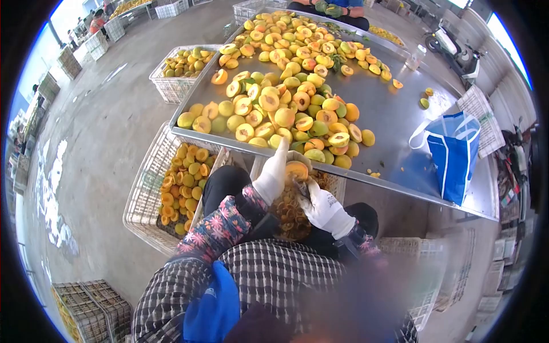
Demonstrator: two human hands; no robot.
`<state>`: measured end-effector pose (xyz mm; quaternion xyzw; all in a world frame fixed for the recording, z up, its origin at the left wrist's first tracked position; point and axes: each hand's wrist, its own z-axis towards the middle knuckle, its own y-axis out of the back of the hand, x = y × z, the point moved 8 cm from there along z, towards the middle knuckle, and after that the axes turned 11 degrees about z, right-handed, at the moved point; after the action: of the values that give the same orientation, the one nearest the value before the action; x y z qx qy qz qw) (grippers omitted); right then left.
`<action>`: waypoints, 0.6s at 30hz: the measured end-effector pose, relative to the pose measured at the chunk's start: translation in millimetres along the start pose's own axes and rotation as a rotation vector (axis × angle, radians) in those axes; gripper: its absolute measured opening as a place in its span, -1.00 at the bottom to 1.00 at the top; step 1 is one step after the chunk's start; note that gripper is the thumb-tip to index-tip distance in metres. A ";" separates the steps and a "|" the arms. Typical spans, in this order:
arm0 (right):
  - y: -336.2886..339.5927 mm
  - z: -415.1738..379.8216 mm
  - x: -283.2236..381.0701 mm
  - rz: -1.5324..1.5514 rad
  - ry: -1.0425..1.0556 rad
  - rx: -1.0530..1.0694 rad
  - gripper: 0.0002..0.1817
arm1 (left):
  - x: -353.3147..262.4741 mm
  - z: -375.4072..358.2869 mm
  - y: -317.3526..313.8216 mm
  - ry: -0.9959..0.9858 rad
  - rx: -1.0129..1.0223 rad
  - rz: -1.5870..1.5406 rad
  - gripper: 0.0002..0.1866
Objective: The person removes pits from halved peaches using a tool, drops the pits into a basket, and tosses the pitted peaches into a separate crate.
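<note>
My left hand (272,178), in a white glove, is closed round a halved yellow peach (296,170) just off the table's front edge, its cut face toward me. My right hand (327,210), also gloved in white, grips a small dark tool (301,186) whose tip meets the lower part of that peach half; its exact kind is hard to make out. Below both hands, a crate between my knees holds brownish pits and scraps (293,214). Many halved yellow peaches (269,100) lie heaped on the metal table (389,123) in front of me.
Crates of peach halves stand left of my knee (143,206) and beside the table (171,88). On the table's right are a blue-and-white bag (452,154) and a plastic bottle (416,57). Across the table sits another person (343,10). A scooter (454,48) is parked beyond.
</note>
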<state>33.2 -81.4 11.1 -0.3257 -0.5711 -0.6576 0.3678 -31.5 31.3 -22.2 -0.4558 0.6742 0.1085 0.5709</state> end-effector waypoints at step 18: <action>-42.7 -4.8 -47.1 0.565 -0.125 -0.072 -0.63 | 6.9 -3.1 5.5 -0.103 -0.154 0.072 -0.41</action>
<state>21.0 -77.5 -51.4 -0.5245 -0.4558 -0.5276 0.4886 -37.1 28.9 -29.2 -0.4677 0.6495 0.2037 0.5637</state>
